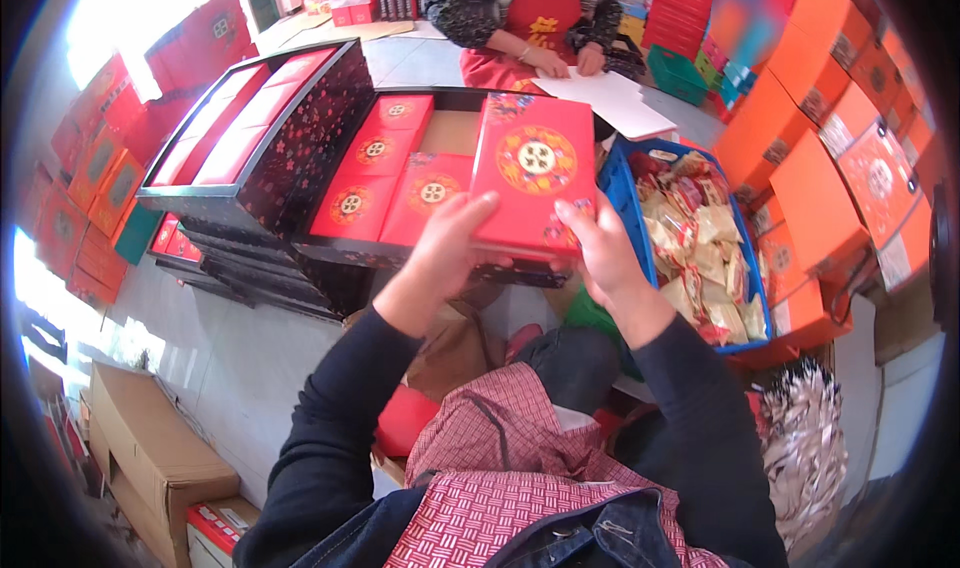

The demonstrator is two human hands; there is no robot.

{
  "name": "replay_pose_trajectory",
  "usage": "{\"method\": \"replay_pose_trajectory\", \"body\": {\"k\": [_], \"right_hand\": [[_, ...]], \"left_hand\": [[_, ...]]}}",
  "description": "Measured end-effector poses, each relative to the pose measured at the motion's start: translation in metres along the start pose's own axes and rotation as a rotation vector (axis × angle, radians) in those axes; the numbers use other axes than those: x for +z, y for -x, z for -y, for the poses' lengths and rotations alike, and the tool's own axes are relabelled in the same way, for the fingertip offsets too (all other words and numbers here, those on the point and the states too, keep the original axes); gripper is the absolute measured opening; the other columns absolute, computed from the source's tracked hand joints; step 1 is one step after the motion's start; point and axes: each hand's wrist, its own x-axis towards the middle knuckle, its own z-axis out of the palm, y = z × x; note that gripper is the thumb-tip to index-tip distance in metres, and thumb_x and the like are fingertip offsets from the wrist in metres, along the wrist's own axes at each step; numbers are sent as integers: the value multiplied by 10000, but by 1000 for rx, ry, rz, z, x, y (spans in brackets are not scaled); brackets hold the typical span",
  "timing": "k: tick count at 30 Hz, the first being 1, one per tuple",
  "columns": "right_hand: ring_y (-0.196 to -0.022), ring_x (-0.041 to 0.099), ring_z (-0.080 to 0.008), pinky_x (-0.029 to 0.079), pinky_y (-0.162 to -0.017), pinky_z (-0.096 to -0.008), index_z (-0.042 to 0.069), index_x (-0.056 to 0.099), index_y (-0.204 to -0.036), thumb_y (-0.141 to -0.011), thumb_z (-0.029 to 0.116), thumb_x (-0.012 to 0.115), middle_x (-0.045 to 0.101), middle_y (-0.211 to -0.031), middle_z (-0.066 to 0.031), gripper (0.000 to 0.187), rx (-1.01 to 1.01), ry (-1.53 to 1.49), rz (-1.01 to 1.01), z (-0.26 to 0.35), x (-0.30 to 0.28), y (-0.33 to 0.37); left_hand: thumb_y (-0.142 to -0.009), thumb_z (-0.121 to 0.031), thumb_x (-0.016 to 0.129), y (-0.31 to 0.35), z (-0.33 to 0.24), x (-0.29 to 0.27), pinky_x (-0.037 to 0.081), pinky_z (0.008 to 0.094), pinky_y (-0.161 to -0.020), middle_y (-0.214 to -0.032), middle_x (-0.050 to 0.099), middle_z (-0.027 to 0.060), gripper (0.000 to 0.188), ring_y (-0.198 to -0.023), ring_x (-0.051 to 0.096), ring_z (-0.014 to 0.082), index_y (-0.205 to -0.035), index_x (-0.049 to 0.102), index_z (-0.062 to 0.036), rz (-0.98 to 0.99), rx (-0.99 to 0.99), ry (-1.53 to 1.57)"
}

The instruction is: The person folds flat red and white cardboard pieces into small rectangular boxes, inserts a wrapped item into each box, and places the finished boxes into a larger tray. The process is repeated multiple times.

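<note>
A red gift box [535, 183] with a round gold emblem is held between my two hands, over the right part of a dark floral tray [345, 250]. My left hand [440, 253] grips its lower left corner, thumb on top and fingers partly hidden beneath. At the lower right, my right hand [610, 253] has its thumb on the top edge, with the other fingers mostly hidden underneath. Several similar smaller red boxes [352, 204] sit in the tray left of the held box. A bare brown patch [447, 134] of the tray shows between them.
On the left, stacked dark floral trays [270, 138] hold more red boxes. A blue crate [620, 183] of wrapped packets stands on the right, by stacked orange boxes [815, 183]. Across from me, a person in a red apron [543, 18] handles white sheets [615, 103]. A cardboard box [165, 448] stands lower left.
</note>
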Motion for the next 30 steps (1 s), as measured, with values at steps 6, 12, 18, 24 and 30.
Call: {"method": "replay_pose_trajectory", "body": {"k": [6, 12, 18, 24, 30], "right_hand": [[-1084, 581, -244, 520, -805, -410, 85, 520, -1292, -949, 298, 532, 587, -1200, -99, 405, -203, 364, 247, -49, 6, -172], [-1384, 286, -354, 231, -1126, -546, 155, 603, -1246, -958, 369, 462, 507, -1353, -41, 385, -651, 1433, 385, -94, -2, -308], [-1253, 420, -293, 212, -1062, -660, 136, 677, -1077, -942, 373, 487, 599, -1189, -28, 332, -620, 1622, 366, -82, -10, -301], [-1185, 484, -281, 349, -1015, -516, 133, 667, -1108, -940, 343, 497, 589, -1238, -28, 318, -663, 1387, 362, -103, -37, -307], [-1265, 429, -296, 315, -1031, -600, 121, 644, -1129, -946, 337, 455, 542, -1279, -63, 340, -523, 1422, 423, -99, -29, -308]], "left_hand": [[-916, -192, 606, -77, -62, -94, 541, 313, -496, -963, 672, 130, 282, -758, 688, 237, -1102, 576, 18, -245, 249, -95], [-879, -240, 655, -170, -93, -147, 537, 301, -494, -981, 647, 127, 432, -714, 668, 191, -1167, 503, 44, -487, 250, -549], [-893, -200, 611, -200, -81, -165, 552, 344, -515, -1025, 644, 121, 410, -707, 668, 263, -1246, 497, -24, -366, 63, -430], [-903, -193, 591, -182, -97, -151, 529, 296, -509, -1005, 657, 73, 374, -776, 673, 181, -1254, 514, -87, -320, -2, -259], [-915, -219, 586, -202, -78, -150, 488, 272, -510, -1021, 648, 52, 373, -789, 655, 159, -1256, 509, -91, -280, 40, -371]]}}
